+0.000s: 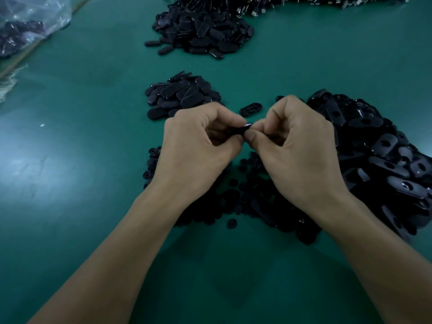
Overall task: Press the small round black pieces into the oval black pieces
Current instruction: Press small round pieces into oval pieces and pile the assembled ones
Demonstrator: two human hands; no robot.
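Head view: pinched a black piece (241, 131) in the tight grip of left hand (198, 146) and right hand (297, 146), likely risked skidding it into the pile (247, 190) below through off-centre pressure.

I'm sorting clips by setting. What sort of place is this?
Likely a small-parts assembly bench in a factory or workshop. A green mat carries heaps of identical black oval pieces and a pile of small round pieces; the left hand and right hand pinch one black piece.

Both hands (245, 141) pinch one black piece (238, 130) above the table (81, 136).
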